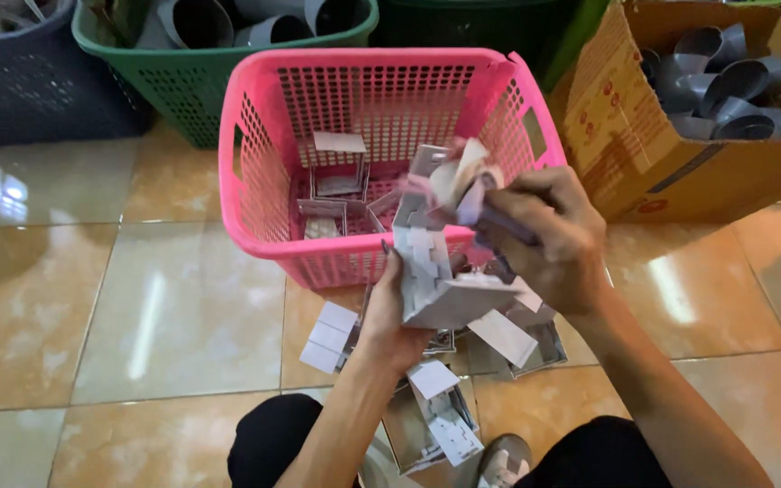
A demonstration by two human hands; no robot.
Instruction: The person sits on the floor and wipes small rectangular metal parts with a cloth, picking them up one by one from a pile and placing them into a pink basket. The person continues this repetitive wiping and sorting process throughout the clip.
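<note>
My left hand (399,307) is wrapped around a stack of grey metal brackets (431,271), fingers closed on its near side, holding it up just in front of the pink basket (255,181). My right hand (553,239) is clenched too, pinching a small bundle of pale, crumpled wrapping (463,181) right at the top of that stack, thumb side pressed close against the metal. The two hands are almost touching, right one slightly higher and farther out.

Just beyond my knuckles, inside the pink basket, I see a few loose brackets (336,172) lying on the bottom. Directly under both hands, more brackets (436,407) are scattered on the tiled floor (137,316), some spilling toward my knees.

Out past the right hand sits a cardboard box (625,136) holding grey pipe elbows (725,90). Beyond the left hand, behind the pink basket, there's a green basket (164,81) with more grey fittings, and a dark basket (20,81) farther off to that side.
</note>
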